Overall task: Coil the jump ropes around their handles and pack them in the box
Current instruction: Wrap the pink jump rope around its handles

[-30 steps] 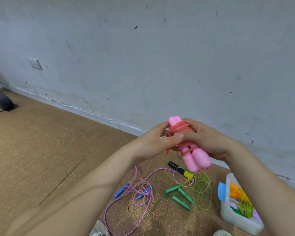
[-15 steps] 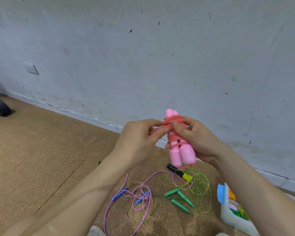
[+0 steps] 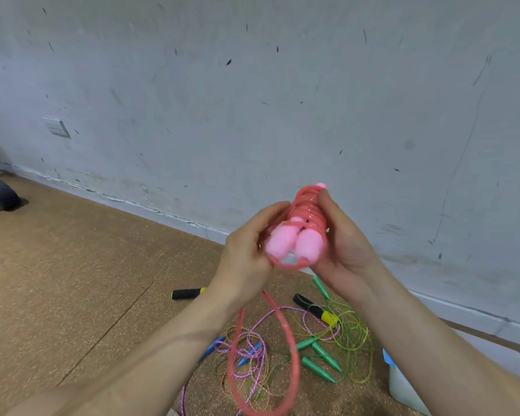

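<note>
The right hand [image 3: 345, 250] clasps the two pink handles [image 3: 294, 246] from one side, with its thumb lying on the coil [image 3: 308, 211]. The bundle is held in the air, with the thick ends toward the camera. On the other side of the handles, the left hand [image 3: 246, 253] pinches the rope [image 3: 285, 325] where a turn passes under those ends. A long loose loop hangs below the handles (it is blurred, so probably it swings). The box [image 3: 403, 382] stands low and to the right of the handles, well apart, and only its corner shows. The other ropes [image 3: 252, 349] lie tangled on the floor under the handles.

I see three dangers. The last turn sits at the very ends of the handles and may slip off. If either grip loosens, the springy-looking coil can open again. The hanging loop may also catch in the tangle below, if the hands go down before it is wound up.
</note>
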